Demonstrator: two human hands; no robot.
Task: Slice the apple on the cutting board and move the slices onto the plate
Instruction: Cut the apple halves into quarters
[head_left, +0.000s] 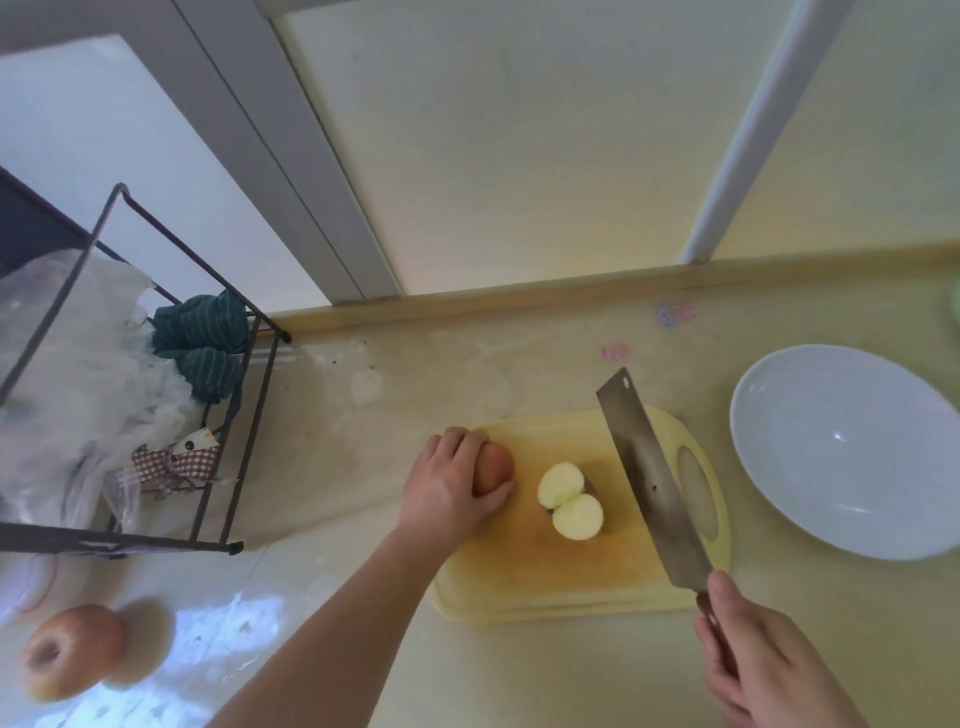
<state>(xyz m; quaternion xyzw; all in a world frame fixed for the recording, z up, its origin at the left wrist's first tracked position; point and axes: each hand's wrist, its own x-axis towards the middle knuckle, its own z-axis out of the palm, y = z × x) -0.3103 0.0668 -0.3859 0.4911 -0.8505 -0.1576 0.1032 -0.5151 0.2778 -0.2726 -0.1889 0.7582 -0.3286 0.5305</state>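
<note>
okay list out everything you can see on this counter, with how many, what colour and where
cutting board: one, yellow, centre of the counter
apple halves: two; one cut face up mid-board, one red-skinned at the board's left edge
cleaver: one, steel, raised over the board's right side
plate: one, white, right of the board
whole apple: one, reddish, near left
wire rack: one, dark, far left, holding plastic bags and a green striped cloth
left hand: grips the red-skinned half
right hand: grips the cleaver's handle
</note>
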